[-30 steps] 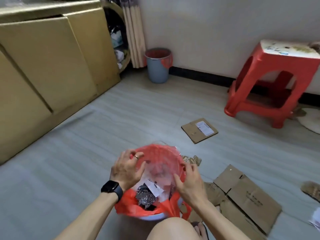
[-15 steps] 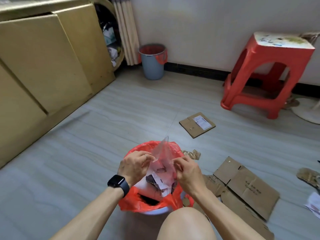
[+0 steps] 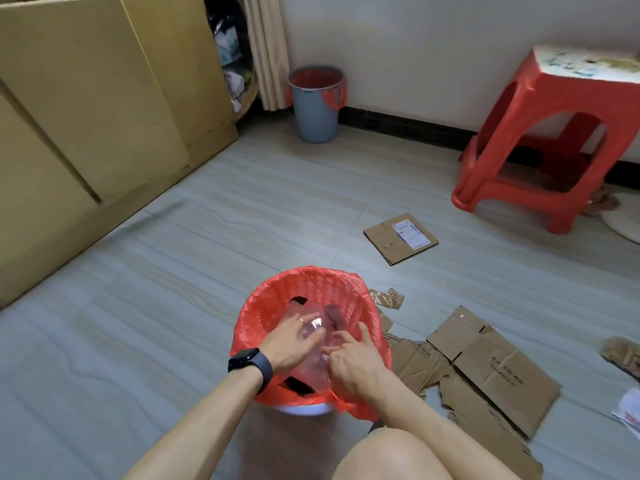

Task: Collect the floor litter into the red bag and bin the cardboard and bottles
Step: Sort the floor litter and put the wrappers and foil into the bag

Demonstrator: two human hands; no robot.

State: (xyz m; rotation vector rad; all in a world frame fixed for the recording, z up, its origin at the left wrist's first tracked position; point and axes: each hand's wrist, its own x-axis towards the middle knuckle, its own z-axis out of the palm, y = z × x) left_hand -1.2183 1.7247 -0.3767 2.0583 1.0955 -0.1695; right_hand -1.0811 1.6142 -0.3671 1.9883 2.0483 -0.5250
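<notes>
A red bag (image 3: 304, 292) lines a small basket on the floor right in front of me. Both hands are inside its mouth, pressing down a clear plastic wrapper (image 3: 311, 362). My left hand (image 3: 289, 342), with a black watch on the wrist, lies flat on the wrapper. My right hand (image 3: 349, 362) pinches the wrapper's right side. Flattened cardboard (image 3: 498, 372) lies on the floor to the right of the basket. A small flat cardboard box (image 3: 400, 237) with a white label lies farther out. No bottles are in sight.
A blue bin (image 3: 315, 105) with a red liner stands against the far wall. A red plastic stool (image 3: 554, 140) is at the right. Large cardboard sheets (image 3: 90, 105) lean at the left. Crumpled brown tape (image 3: 386, 297) and paper scraps (image 3: 628, 408) lie on the floor.
The clear wrapper was held up above the basket; both hands have now pushed it down into the red bag. The other litter seen inside is now hidden under it.
</notes>
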